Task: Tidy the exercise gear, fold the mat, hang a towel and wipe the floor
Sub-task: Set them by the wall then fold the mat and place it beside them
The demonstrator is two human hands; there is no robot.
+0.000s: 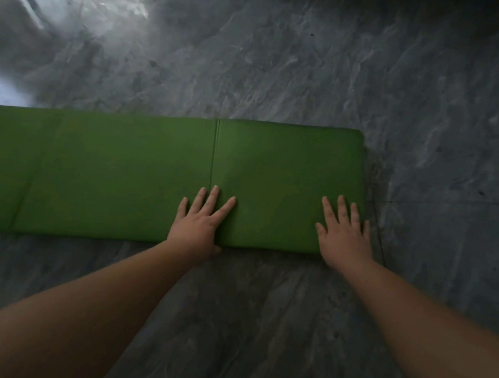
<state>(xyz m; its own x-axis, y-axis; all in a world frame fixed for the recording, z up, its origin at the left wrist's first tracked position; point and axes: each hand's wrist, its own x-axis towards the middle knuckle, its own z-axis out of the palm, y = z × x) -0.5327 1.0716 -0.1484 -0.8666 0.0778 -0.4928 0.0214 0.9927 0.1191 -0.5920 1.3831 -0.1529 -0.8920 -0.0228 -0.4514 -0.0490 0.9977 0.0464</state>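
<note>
A green exercise mat lies flat on the floor as a long padded strip that runs off the left edge of the view. A thin seam crosses it near the middle. My left hand presses flat on the mat's near edge beside that seam, fingers spread and straight, thumb at the mat's front edge. My right hand lies flat on the mat's near right corner with straight fingers. Neither hand grips anything.
A dark grey marbled floor surrounds the mat, with a bright glare patch at the far left. A tile joint runs off to the right of the mat's end.
</note>
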